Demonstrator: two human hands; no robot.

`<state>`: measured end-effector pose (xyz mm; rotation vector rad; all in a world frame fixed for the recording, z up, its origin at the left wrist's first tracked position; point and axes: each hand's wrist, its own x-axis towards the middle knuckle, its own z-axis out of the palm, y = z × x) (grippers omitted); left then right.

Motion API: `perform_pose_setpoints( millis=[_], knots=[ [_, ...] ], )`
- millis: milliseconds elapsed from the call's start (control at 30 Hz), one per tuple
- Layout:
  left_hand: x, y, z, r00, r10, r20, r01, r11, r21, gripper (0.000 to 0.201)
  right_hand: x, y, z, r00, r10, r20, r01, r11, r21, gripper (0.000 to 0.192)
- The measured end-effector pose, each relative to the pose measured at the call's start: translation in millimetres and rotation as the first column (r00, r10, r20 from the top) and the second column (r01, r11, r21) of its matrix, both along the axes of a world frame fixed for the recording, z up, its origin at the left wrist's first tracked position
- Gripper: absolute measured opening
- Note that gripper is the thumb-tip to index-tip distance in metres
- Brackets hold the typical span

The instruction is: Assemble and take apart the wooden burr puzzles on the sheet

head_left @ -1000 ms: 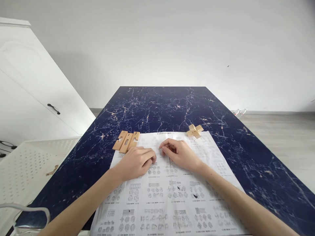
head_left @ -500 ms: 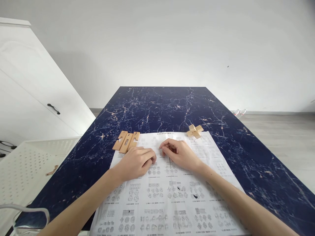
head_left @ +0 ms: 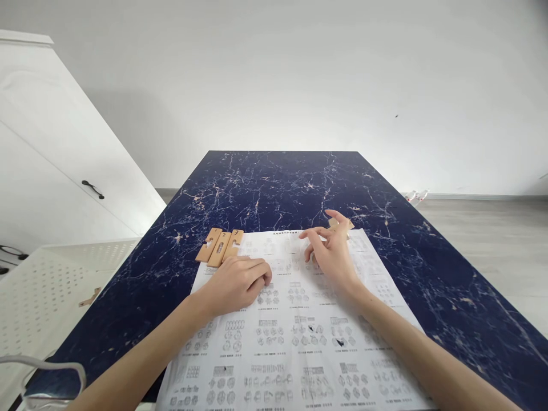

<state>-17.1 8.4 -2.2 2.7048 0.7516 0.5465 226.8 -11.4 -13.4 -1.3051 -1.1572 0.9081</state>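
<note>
Sheet (head_left: pixel 287 311) is spread on desk (head_left: pixel 282 188); its upper left corner is covered by numbered pieces (head_left: pixel 220 250), and block (head_left: pixel 351 225) sits at the far right corner, partly hidden by the right hand (head_left: pixel 317 244). Right fingers are spread, index raised, nothing seen pinched; contact with block can't be told. Left hand (head_left: pixel 242 282) is laid on sheet, fingers curled and pressed together; anything underneath can't be told. Piece 3's near end is overlapped by left hand, touch unclear. Risks, as judged: block could be knocked off sheet by a careless sweep of right fingers; numbered pieces could be pushed askew if left hand is slid forward; sheet could be creased or dragged by the forearms
</note>
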Motion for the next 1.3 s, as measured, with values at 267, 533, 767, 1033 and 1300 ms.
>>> perform_pose_setpoints(
  millis=[267,533,767,1033,1300],
  knots=[
    [0,-1,2.0,1.000,-0.001,-0.006,0.001,1.000,0.012,0.027,6,6,-1.7,0.989,-0.061,-0.138,0.051,0.996,-0.078,0.061],
    [-1,-1,2.4,1.000,-0.004,0.005,0.004,1.000,0.016,0.028,13,10,-11.1,0.981,-0.052,-0.189,0.036,0.996,-0.085,0.083],
    [1,-1,2.4,1.000,-0.002,0.020,0.001,1.000,0.024,0.029,10,9,-6.8,0.981,-0.084,-0.176,0.068,0.993,-0.095,0.059],
    [1,-2,4.2,1.000,0.001,0.027,-0.002,1.000,0.031,0.029,2,5,-2.2,0.997,0.060,-0.054,-0.060,0.998,0.001,0.024],
    [2,-2,9.1,0.939,0.269,0.212,-0.237,0.957,-0.166,0.018,-8,-9,5.1,0.939,0.331,0.098,-0.338,0.939,0.066,0.040]
  ],
)
